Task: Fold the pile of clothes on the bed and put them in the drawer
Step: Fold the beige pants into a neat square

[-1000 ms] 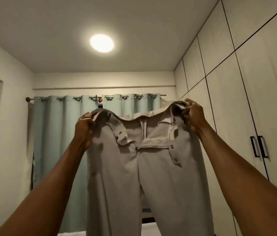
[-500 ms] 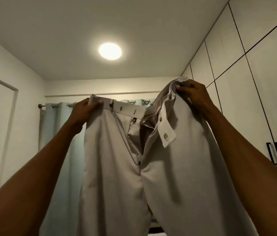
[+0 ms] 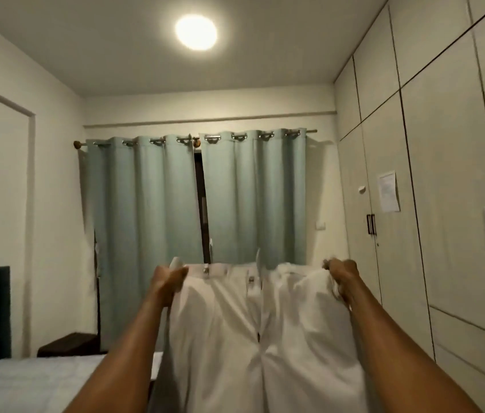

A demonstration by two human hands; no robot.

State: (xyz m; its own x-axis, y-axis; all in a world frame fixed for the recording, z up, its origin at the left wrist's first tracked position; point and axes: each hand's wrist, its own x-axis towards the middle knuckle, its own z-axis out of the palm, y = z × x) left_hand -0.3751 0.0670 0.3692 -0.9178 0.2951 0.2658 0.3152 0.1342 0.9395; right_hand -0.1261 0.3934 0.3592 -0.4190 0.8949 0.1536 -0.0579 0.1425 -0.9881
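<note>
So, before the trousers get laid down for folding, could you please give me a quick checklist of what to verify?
1. Left hand grips the waistband of the light beige fabric trousers: ok.
2. Right hand grips the opposite waistband corner: ok.
3. Waistband spread level between the hands: ok.
4. Fly fastened: not ok, the front hangs open.
5. Legs hanging straight and untwisted: cannot tell, lower part out of frame.
6. Room on the pale quilted bed at lower left: ok in the part that shows.
</note>
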